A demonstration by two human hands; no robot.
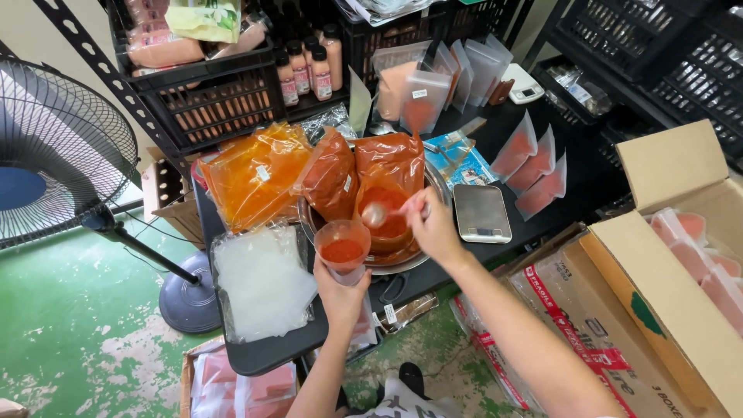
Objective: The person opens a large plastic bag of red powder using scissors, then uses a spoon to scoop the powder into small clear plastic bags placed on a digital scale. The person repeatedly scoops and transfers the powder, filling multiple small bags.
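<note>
Head view, looking down on a dark counter (271, 352) crowded with packing goods. The left hand (340, 290) is wrapped around the base of a small clear plastic pouch (343, 251), holding it upright with its mouth open; the pouch is partly filled with red-orange powder. The right hand (433, 226) is closed in a pinch on the handle of a spoon (381, 214), whose bowl sits just above and to the right of the pouch, over an open orange bag of the same red powder (385, 203). That bag stands in a round metal bowl (402, 262) directly beyond both hands.

Left of the left hand lies a stack of empty clear plastic bags (259, 282). Beyond it rest large sealed orange bags of powder (255, 174). Just right of the right hand sits a small silver digital scale (481, 213), and farther right stand filled pink pouches (534, 166). An open cardboard box (673, 255) holding more pink pouches is at the far right. A black standing fan (54, 147) is on the green floor at far left.
</note>
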